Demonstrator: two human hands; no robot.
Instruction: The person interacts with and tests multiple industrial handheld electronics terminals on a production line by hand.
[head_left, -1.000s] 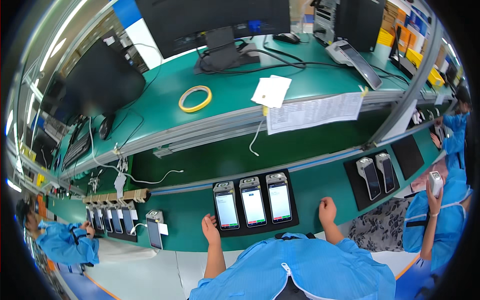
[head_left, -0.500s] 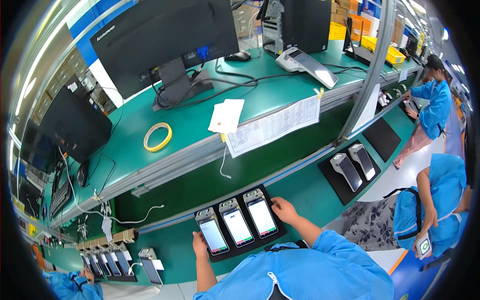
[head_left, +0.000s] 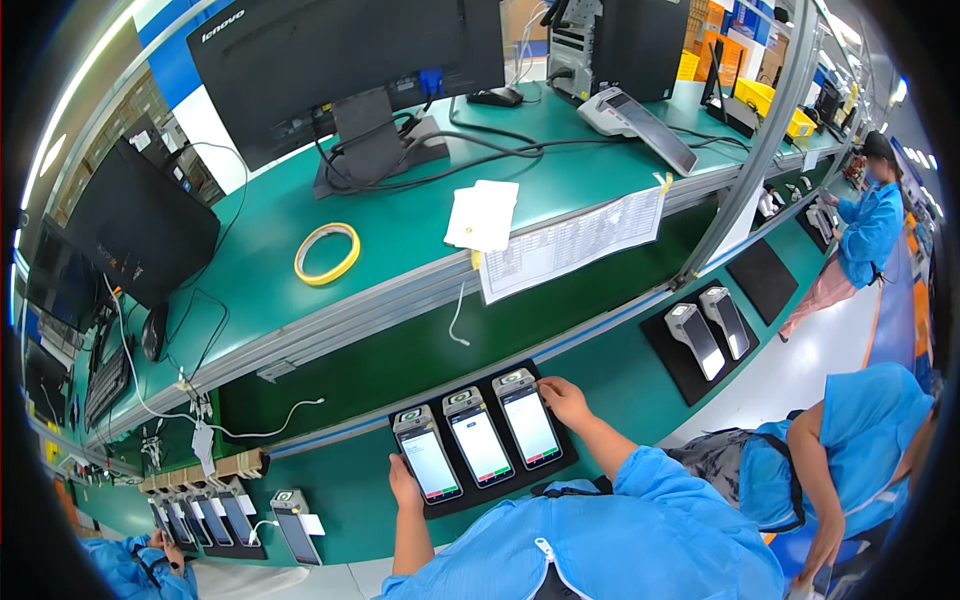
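Three handheld payment terminals with lit white screens stand side by side on a black mat (head_left: 556, 472): a left terminal (head_left: 430, 462), a middle terminal (head_left: 479, 440) and a right terminal (head_left: 528, 425). Red and green strips show low on each screen. My left hand (head_left: 405, 486) is at the mat's left edge, close beside the left terminal, its fingertips partly hidden. With curled fingers my right hand (head_left: 566, 402) grips the mat's right edge, near the top of the right terminal. Both hands frame the mat from its two sides.
Two more terminals (head_left: 694, 342) rest on a mat at right, before a bare black mat (head_left: 762, 280). A lone terminal (head_left: 297, 528) stands at left. The raised shelf holds a monitor (head_left: 340, 70) and yellow tape (head_left: 327, 253). Co-workers (head_left: 830, 450) stand close at right.
The view has shifted slightly. The near co-worker on the right has bent lower and moved leftward, the hand dropping toward the lower edge. My hands keep their places at the mat.
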